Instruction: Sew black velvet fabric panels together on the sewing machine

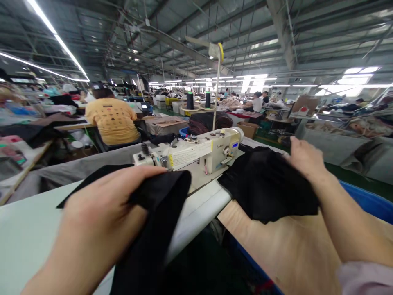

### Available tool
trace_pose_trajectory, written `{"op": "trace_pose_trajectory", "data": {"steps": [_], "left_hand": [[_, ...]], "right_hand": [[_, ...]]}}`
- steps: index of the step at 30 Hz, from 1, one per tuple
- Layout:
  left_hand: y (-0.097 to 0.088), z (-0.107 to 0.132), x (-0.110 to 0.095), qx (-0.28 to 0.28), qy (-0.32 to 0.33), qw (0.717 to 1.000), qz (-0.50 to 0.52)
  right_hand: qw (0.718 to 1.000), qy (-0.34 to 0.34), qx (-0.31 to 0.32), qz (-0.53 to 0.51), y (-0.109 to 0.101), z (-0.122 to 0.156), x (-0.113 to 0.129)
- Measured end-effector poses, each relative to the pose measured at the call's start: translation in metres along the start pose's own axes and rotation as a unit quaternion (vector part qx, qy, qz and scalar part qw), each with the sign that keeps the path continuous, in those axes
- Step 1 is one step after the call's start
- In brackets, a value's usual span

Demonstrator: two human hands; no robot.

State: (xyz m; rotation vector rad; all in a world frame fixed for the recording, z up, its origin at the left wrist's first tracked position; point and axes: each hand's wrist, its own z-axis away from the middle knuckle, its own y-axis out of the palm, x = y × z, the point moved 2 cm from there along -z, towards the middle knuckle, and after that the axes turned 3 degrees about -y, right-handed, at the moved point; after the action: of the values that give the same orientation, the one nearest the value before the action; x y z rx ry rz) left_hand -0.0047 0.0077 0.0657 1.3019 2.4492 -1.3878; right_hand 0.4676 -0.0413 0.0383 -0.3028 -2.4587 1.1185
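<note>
A piece of black fabric (159, 213) hangs from my left hand (104, 213), pinched between thumb and fingers over the pale table. Part of the black cloth also spreads behind that hand. My right hand (305, 159) reaches over the right side, its fingers bent at the far edge of a second black fabric piece (267, 184); the fingertips are partly hidden, but they appear to grip the cloth. That piece drapes across a wooden board. Between my hands stands a white sewing machine (211, 149) with a small blue display.
A thread stand (216, 90) with dark cones rises behind the machine. The wooden board (285, 246) adjoins the table (27, 233) on the right, above a blue bin (365, 200). A person in a yellow shirt (110, 119) sits ahead on the left.
</note>
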Motion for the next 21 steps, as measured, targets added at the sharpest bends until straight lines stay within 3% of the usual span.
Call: {"op": "trace_pose_trajectory", "data": {"steps": [2, 4, 5, 6, 8, 9, 10, 13, 15, 18, 19, 21], "left_hand": [[-0.003, -0.006, -0.014, 0.011, 0.020, 0.996, -0.080], [-0.001, -0.012, -0.023, 0.038, 0.010, 0.986, -0.160], [0.000, -0.015, -0.024, 0.049, -0.006, 0.982, -0.184], [0.001, -0.018, -0.024, 0.052, -0.022, 0.979, -0.196], [0.000, -0.022, -0.021, 0.045, -0.042, 0.979, -0.192], [-0.001, -0.023, -0.019, 0.038, -0.043, 0.982, -0.177], [-0.004, -0.022, -0.016, 0.035, -0.041, 0.987, -0.155], [-0.012, -0.018, -0.008, 0.053, -0.030, 0.996, -0.057], [-0.019, -0.012, -0.004, 0.065, -0.029, 0.997, 0.006], [-0.031, 0.000, 0.003, 0.058, -0.042, 0.995, 0.063], [-0.035, 0.004, 0.008, 0.059, -0.057, 0.993, 0.079], [-0.041, 0.009, 0.021, 0.074, -0.110, 0.984, 0.120]], "right_hand": [[0.995, -0.036, -0.080, -0.040, -0.011, -0.004, 0.030], [0.966, -0.083, -0.052, -0.238, -0.011, 0.014, 0.072], [0.927, -0.104, 0.007, -0.359, -0.007, 0.029, 0.095], [0.870, -0.133, 0.096, -0.464, -0.001, 0.047, 0.118], [0.761, -0.179, 0.247, -0.573, 0.014, 0.084, 0.159], [0.738, -0.174, 0.291, -0.583, 0.024, 0.098, 0.175], [0.733, -0.159, 0.310, -0.584, 0.033, 0.109, 0.187], [0.720, -0.106, 0.324, -0.604, 0.058, 0.122, 0.214], [0.655, -0.088, 0.367, -0.655, 0.067, 0.127, 0.228], [0.523, -0.074, 0.455, -0.717, 0.075, 0.142, 0.247], [0.498, -0.069, 0.470, -0.725, 0.077, 0.148, 0.251], [0.497, -0.055, 0.466, -0.730, 0.082, 0.153, 0.256]]}}
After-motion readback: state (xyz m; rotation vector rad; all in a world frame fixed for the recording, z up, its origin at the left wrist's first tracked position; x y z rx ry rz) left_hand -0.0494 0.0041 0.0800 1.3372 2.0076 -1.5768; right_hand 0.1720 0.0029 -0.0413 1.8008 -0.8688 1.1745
